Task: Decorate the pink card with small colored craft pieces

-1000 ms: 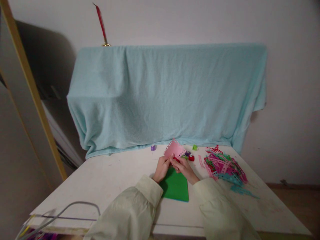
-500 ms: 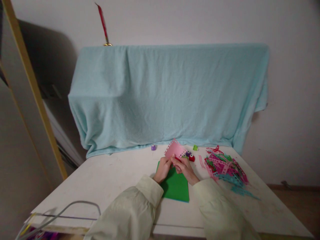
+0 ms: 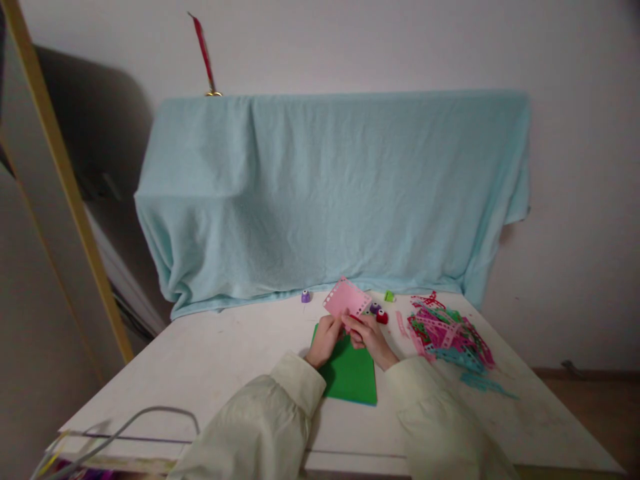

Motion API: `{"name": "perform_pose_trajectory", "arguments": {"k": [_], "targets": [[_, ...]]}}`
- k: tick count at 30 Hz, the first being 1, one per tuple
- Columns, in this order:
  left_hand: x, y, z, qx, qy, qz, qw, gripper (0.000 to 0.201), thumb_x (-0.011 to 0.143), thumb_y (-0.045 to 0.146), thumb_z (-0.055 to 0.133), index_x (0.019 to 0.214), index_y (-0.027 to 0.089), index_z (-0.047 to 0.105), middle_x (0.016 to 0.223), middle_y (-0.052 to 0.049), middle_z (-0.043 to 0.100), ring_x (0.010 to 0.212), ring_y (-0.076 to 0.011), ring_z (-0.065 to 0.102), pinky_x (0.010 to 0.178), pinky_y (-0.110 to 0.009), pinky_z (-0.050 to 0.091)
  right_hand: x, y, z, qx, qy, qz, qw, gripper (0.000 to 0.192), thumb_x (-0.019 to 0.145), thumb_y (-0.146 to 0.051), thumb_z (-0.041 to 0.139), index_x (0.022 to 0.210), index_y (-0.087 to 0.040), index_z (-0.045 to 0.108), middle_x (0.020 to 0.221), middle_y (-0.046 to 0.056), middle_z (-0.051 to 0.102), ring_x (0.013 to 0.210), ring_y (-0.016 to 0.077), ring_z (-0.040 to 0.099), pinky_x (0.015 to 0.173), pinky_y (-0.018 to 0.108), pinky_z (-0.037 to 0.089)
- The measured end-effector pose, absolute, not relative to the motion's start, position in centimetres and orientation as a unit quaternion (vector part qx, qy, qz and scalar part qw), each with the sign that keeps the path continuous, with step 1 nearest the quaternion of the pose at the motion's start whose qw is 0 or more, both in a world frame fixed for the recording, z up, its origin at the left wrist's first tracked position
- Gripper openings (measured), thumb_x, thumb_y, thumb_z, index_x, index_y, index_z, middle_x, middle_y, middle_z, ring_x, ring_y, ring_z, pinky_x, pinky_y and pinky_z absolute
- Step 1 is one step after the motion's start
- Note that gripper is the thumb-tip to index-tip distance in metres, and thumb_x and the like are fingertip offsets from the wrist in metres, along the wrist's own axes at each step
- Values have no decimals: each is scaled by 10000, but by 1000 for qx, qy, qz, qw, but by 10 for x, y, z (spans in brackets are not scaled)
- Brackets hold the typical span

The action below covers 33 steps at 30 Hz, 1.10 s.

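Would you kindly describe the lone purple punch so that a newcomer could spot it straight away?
Start at the blue cloth draped behind the white table. Below its hem, left of the pink sheet, sits the purple punch. It stands alone; the other punches cluster right of the sheet.

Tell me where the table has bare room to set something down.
Bare table lies left of the green sheet, out to the purple punch. Right is crowded: paper scraps, small punches by both hands holding the pink card.
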State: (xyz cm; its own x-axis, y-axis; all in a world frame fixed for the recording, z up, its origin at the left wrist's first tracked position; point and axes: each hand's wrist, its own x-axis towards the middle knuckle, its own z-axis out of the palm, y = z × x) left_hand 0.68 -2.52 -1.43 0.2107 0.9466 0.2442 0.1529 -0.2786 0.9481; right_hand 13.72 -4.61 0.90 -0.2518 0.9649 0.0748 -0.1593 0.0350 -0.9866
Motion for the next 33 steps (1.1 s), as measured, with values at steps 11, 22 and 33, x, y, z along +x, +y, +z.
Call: {"name": "perform_pose_trajectory", "arguments": {"k": [11, 22, 33], "targets": [[7, -23, -14, 657, 436, 462, 406, 582, 836, 612, 355, 567, 129, 536, 474, 22, 449, 460, -93, 392, 471, -220, 288, 138, -44, 5, -387, -529, 582, 481, 418, 751, -562, 585, 627, -176, 484, 444, -81, 323, 357, 45, 229, 353, 202, 151], [3, -21, -11, 665, 428, 465, 397, 560, 864, 568, 346, 564, 129, 520, 480, 18, 473, 487, -96, 406, 495, -217, 292, 135, -44, 7, -390, -546, 579, 463, 444, 736, -618, 567, 738, -176, 519, 522, -63, 388, 427, 56, 297, 388, 184, 194], [2, -21, -13, 668, 430, 467, 388, 531, 876, 528, 355, 564, 131, 521, 477, 24, 467, 482, -95, 401, 499, -213, 282, 138, -43, 6, -410, -562, 559, 452, 429, 780, -595, 533, 711, -173, 503, 529, -52, 387, 437, 60, 304, 400, 190, 186]]}}
